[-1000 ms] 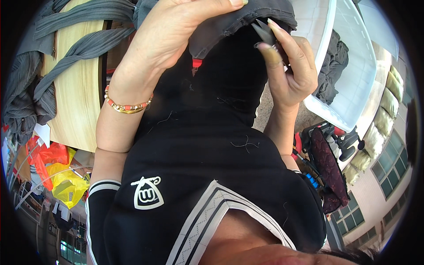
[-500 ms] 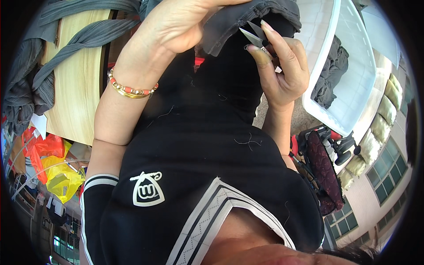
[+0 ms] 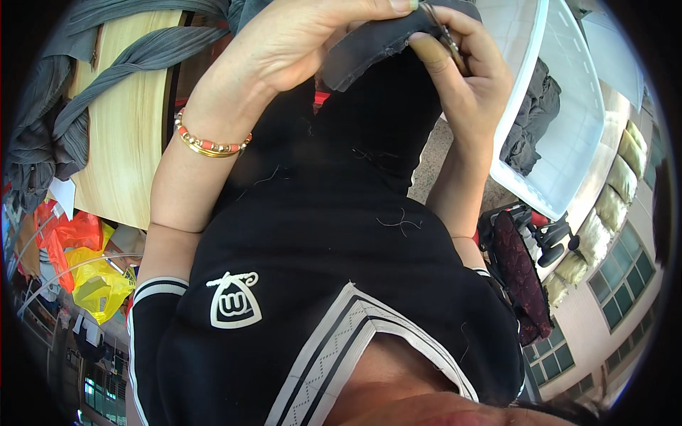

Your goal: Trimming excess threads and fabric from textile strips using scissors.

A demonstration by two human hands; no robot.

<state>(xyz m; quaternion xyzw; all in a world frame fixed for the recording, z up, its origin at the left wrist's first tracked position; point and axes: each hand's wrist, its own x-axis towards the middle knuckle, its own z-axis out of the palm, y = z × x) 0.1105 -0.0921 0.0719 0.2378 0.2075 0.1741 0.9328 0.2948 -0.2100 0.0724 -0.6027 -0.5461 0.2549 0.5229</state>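
Head view. The left hand (image 3: 298, 42), wearing a beaded bracelet (image 3: 213, 145) at the wrist, is raised toward the top edge; its fingers are pressed together, pinching a fold of dark grey fabric (image 3: 369, 46). The right hand (image 3: 462, 71) meets it from the right side, its fingers closed around a small pair of metal snips (image 3: 444, 32) whose tips lie against the edge of the same fabric. The fabric is thus held between both hands, above the person's chest. Below them is the person's black shirt (image 3: 320, 241), with loose threads on it. At left, a wooden bench (image 3: 128, 149) carries draped grey garments (image 3: 50, 128). At right is a white plastic bin (image 3: 568, 135) with dark cloth inside.
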